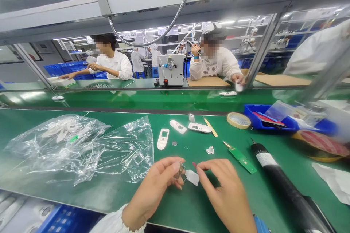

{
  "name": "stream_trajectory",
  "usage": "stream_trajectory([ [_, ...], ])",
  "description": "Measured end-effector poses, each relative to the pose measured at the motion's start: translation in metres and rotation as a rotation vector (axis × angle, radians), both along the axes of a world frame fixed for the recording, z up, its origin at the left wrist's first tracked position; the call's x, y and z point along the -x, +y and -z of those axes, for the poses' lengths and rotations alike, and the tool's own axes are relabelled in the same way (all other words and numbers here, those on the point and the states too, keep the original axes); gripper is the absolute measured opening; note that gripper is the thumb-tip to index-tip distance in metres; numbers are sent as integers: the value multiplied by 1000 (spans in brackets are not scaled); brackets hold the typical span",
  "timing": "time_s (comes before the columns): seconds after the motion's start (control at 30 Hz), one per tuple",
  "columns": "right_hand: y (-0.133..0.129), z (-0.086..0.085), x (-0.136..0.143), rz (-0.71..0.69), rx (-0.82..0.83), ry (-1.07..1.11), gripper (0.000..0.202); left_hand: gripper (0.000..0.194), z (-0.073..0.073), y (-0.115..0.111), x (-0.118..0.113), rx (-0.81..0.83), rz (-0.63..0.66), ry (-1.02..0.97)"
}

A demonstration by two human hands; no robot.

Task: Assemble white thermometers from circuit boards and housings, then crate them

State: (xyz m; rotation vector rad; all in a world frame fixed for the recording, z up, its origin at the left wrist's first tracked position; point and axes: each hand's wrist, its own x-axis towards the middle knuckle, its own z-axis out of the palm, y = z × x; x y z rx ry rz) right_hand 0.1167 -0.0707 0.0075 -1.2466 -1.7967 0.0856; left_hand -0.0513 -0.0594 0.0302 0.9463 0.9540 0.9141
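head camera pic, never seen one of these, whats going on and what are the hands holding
The one picture comes from a camera on the worker's head, looking down at a green bench. The left hand pinches a small clear part in its fingers; the right hand pinches a small white film beside it. Ahead lie white plastic casings, a green circuit board, a black power tool, a tape roll and clear bags. Other people work across a belt.

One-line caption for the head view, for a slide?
Left hand pinches a small clear part while right hand peels its white film over a green bench.
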Motion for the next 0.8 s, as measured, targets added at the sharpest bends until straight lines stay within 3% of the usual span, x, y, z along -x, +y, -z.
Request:
stream_trajectory([
  [0.27,3,12,-17,80,149,-128,16,32,6,2,-1,-159,-33,240],
  [0.37,-2,6,-10,43,172,59,17,28,8,-2,-3,-355,-61,369],
  [0.53,-9,-10,8,-174,380,478,23,25,7,-10,-4,-715,-72,540],
  [0.8,-9,-13,12,-427,621,814,27,32,0,-15,-4,-831,-48,583],
])
